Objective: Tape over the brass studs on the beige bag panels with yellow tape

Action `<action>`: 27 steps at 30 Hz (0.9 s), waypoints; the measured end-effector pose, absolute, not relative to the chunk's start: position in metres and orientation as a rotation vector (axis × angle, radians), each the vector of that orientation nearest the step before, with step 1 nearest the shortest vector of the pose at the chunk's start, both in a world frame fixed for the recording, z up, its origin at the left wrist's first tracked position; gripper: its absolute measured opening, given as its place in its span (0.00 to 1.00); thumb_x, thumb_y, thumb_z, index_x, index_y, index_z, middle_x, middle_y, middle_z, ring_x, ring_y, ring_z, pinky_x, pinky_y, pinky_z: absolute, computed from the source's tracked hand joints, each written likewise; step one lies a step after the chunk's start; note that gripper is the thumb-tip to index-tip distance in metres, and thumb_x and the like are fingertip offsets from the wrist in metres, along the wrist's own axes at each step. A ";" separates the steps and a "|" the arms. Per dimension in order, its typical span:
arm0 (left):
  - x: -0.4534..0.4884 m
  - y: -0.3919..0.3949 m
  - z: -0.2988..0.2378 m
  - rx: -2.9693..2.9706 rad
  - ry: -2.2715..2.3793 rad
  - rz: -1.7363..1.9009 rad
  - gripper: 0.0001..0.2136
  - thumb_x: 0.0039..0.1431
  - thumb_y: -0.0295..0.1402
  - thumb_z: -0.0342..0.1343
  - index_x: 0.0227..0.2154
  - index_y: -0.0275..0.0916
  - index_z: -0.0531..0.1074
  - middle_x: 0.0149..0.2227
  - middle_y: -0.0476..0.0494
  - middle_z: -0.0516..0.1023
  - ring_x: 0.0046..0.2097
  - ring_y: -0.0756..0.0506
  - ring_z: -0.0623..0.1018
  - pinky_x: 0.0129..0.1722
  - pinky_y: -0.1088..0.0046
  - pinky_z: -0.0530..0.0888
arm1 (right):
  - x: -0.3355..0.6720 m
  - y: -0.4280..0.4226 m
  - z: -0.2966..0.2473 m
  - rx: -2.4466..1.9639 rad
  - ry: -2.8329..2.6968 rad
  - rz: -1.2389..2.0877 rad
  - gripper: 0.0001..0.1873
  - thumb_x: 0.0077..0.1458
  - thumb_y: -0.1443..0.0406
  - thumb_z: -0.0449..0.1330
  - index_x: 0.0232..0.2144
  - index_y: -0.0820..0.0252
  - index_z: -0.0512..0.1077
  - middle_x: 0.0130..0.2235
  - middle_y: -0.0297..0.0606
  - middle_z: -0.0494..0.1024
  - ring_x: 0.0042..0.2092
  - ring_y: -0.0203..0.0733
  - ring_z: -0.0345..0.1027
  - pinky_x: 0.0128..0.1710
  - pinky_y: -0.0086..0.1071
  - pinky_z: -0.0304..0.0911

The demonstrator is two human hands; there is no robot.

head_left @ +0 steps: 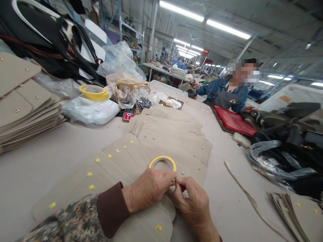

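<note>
My left hand point(148, 188) is closed around the near side of a roll of yellow tape point(163, 157). At its fingertips, my right hand point(194, 201) pinches what looks like the tape's end; the fingers hide most of it. Both hands are just above a fanned row of beige panels point(141, 171) with rounded corners. Small yellow tape pieces point(89, 174) dot the nearer panels along their left side, and another piece point(158, 228) lies near the lower right. Small metal studs point(195, 155) show on the farther panels.
More beige panels point(30, 114) are stacked at left. Yellow tape rolls point(94, 92) rest on a plastic-wrapped bundle point(91, 109). A strap point(252, 198), black bags point(290, 148) and taped panels point(295, 215) lie at right. Across the table, a co-worker point(227, 90) is near a red board point(234, 121).
</note>
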State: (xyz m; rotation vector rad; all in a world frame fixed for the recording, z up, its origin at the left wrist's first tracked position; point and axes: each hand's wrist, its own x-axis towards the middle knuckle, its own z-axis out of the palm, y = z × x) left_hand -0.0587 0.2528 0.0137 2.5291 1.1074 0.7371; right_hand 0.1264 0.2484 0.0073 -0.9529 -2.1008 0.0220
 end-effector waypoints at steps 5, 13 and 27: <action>-0.056 0.252 0.012 2.505 1.234 0.671 0.04 0.63 0.24 0.47 0.35 0.38 0.65 0.31 0.47 0.75 0.32 0.46 0.76 0.31 0.73 0.70 | 0.122 0.248 0.008 -1.008 -2.068 0.026 0.10 0.57 0.72 0.52 0.31 0.59 0.72 0.24 0.32 0.73 0.24 0.33 0.67 0.26 0.25 0.63; -0.050 0.250 0.010 2.395 1.271 0.967 0.05 0.62 0.24 0.46 0.33 0.38 0.64 0.28 0.48 0.75 0.28 0.46 0.76 0.27 0.72 0.68 | 0.117 0.248 0.010 -1.102 -1.996 0.045 0.08 0.57 0.70 0.54 0.30 0.60 0.72 0.24 0.32 0.74 0.24 0.33 0.68 0.27 0.25 0.64; -0.044 0.244 0.008 2.751 1.258 0.985 0.09 0.66 0.23 0.43 0.31 0.37 0.64 0.27 0.48 0.70 0.27 0.47 0.71 0.28 0.72 0.69 | 0.158 0.282 0.004 -1.656 -1.250 0.986 0.20 0.44 0.52 0.64 0.30 0.64 0.76 0.23 0.34 0.75 0.23 0.36 0.68 0.25 0.29 0.66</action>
